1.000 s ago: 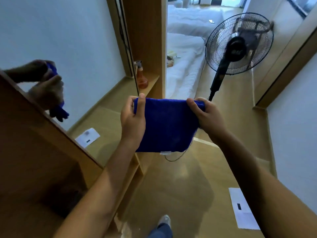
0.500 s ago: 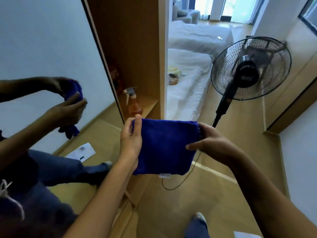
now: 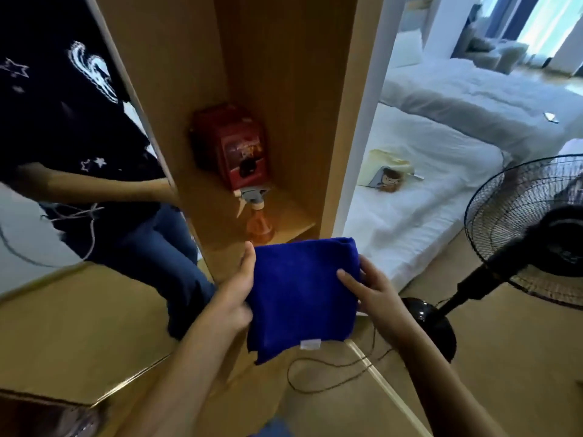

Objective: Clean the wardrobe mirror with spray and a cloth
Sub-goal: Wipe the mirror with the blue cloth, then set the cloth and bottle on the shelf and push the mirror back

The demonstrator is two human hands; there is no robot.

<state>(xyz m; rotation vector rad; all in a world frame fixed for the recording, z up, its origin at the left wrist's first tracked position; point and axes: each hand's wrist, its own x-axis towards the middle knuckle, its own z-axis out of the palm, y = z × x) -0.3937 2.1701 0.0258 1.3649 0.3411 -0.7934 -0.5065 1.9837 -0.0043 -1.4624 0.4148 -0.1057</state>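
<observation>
progress: early by my read; no wiping or spraying of the wardrobe mirror (image 3: 79, 152) shows yet
hands: left hand (image 3: 235, 294) grips the folded blue cloth (image 3: 299, 294) at its 9 o'clock edge, right hand (image 3: 369, 290) pinches the 3 o'clock edge; cloth held in the air
spray: orange spray bottle (image 3: 257, 220) untouched on the wardrobe shelf (image 3: 296, 216), at 12 o'clock from the cloth, just before a red box (image 3: 239, 149)
left to do: fetch bottle, spray, wipe
surface: mirror at 9 o'clock, reflecting the person
room: wooden floor (image 3: 504, 357); bed (image 3: 441, 159) at 2 o'clock; black fan (image 3: 536, 234) at 3 o'clock
</observation>
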